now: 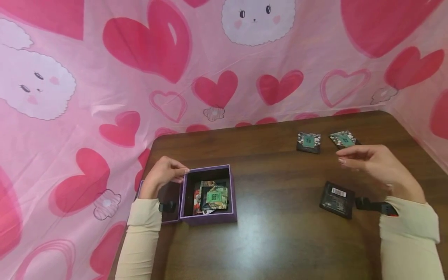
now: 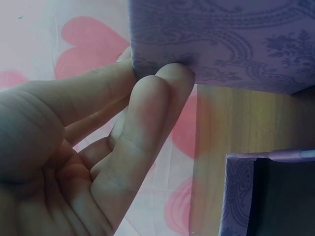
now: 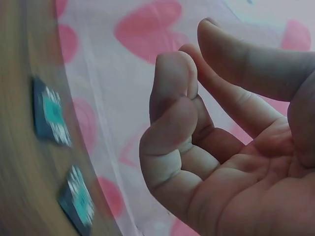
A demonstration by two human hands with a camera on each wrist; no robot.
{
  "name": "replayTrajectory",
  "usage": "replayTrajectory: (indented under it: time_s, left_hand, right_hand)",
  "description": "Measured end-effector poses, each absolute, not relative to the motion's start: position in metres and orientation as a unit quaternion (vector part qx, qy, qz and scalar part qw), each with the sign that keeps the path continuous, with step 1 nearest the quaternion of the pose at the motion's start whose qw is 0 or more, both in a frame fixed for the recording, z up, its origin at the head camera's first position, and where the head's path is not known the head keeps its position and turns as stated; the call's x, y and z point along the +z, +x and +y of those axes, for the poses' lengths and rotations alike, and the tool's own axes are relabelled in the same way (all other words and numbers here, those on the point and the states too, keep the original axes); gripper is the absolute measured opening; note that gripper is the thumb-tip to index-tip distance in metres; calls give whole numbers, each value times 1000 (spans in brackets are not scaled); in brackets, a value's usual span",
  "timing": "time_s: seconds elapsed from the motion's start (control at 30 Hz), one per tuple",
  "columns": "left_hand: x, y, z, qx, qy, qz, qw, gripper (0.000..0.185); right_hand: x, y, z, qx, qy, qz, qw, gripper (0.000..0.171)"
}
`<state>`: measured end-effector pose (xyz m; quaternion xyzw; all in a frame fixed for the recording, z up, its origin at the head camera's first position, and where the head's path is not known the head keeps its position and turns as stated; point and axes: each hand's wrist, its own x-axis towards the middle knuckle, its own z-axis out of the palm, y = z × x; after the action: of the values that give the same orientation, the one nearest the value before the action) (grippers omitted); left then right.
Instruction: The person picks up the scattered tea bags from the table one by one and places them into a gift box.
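Note:
At the left of the table an open purple box (image 1: 233,202) holds several patterned sachets (image 1: 215,197), the top one with a green label. My left hand (image 1: 167,171) grips the box at its far left corner; in the left wrist view its fingertips lie against the patterned purple wall (image 2: 236,44). My right hand (image 1: 379,165) is in the air over the right side, fingers loosely bent and holding nothing. Behind it lie a sachet with a green label (image 1: 308,142) and a similar sachet (image 1: 343,138). Nearer me, a black sachet (image 1: 337,199) shows its barcode side.
Left of the box lies its dark-lined lid (image 1: 170,221), partly hidden by my left wrist. The brown wooden table (image 1: 266,249) meets a pink heart-printed cloth (image 1: 245,62) at the back and left.

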<state>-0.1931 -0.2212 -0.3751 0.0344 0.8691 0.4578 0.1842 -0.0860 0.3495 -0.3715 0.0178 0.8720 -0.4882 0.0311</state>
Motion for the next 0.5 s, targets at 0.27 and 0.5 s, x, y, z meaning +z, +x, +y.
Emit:
replayTrajectory:
  time_s: [0.27,0.5]
  left_hand:
    - [-374,-194,-220,460,37,869,181,16]
    - [-375,-193,-220,457,39,869,184,16]
  right_hand:
    - [-370,-77,370,-486,38,873,22,30]
    - [-391,-82,369,-457,20,888,47,35]
